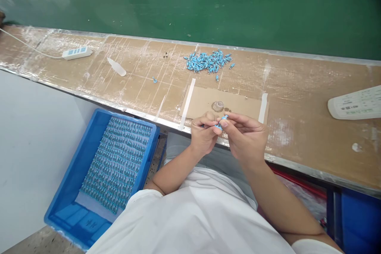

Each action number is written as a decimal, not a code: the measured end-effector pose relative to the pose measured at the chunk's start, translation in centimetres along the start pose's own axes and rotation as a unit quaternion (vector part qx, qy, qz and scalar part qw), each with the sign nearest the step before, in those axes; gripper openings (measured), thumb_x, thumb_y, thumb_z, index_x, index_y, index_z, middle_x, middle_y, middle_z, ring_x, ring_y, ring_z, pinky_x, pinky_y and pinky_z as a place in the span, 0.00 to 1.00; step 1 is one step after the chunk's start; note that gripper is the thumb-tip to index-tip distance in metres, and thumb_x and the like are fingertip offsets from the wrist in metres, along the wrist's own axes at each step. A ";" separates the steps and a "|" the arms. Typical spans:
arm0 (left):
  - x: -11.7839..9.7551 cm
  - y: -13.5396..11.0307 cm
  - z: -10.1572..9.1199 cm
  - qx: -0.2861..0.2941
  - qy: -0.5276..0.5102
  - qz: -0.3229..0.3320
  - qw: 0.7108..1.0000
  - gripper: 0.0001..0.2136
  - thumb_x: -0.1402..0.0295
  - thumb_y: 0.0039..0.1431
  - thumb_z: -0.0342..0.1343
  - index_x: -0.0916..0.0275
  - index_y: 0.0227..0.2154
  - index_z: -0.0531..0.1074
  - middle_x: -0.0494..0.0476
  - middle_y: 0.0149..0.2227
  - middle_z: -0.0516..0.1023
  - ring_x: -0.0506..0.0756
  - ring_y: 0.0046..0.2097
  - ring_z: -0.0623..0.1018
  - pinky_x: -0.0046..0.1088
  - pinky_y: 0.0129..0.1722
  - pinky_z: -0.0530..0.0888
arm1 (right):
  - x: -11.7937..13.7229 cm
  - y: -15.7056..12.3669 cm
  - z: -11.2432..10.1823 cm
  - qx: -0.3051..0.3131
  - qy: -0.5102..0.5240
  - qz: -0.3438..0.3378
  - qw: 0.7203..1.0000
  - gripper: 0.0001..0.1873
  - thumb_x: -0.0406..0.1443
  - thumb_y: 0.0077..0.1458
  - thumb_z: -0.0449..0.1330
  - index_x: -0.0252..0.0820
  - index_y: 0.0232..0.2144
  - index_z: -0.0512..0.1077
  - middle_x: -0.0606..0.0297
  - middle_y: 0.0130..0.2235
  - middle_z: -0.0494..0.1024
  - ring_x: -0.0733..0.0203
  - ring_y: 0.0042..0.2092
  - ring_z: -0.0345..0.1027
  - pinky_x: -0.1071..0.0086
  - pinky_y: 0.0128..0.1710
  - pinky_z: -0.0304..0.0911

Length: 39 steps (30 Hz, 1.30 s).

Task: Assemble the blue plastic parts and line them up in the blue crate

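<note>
Brown cardboard under clear film covers a long workbench [297, 107], with one green belt [208, 16] running along behind it. At the far left lies one white power strip [77, 52] on its cord. Below the bench edge sits one blue bin [80, 162], holding many close rows of blue-tipped pieces [116, 162] on a pale sheet; they are too small to count surely. These look like the finished share, and they fill most of the bin, leaving a bare strip at its near end.

Next on the bench are one white squeeze bottle [117, 67] and one lone blue piece [154, 79], apart from everything else. Then comes one cardboard sheet [202, 99], crossed by two strips of white tape, one near each end. Behind it lies one heap of loose blue pieces [205, 62], dozens at least, with two strays just beside it; this is probably what is left to do.

At the sheet's front edge, the left hand [204, 135] pinches a small blue part [218, 126] between thumb and fingers. One round clear dish [217, 106] stands just behind. The right hand [247, 133] grips at the same spot, fingertips closed; whether they share one part or hold two, I cannot tell. Farthest right lies one translucent container [357, 103].
</note>
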State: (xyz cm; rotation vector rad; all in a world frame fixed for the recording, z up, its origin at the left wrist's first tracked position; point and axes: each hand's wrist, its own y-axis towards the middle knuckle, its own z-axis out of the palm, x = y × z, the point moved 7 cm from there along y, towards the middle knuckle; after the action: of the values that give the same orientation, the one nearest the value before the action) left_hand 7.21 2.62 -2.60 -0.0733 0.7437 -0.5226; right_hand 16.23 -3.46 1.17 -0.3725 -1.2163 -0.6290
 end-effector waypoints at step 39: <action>-5.8 -3.2 3.3 0.342 0.340 0.352 0.802 0.04 0.71 0.61 0.63 0.63 0.34 0.72 0.48 0.26 0.72 0.46 0.27 0.69 0.22 0.30 0.66 | 5.5 0.3 -0.3 0.162 -0.099 -0.067 0.979 0.16 0.28 0.49 0.74 0.53 0.38 0.84 0.66 0.31 0.81 0.61 0.28 0.75 0.69 0.27 0.72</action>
State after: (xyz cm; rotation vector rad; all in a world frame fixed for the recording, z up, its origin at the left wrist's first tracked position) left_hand 4.41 2.20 4.29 1.0928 1.1577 -0.0469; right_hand 17.81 -4.79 6.30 -0.0792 -1.5187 -0.5049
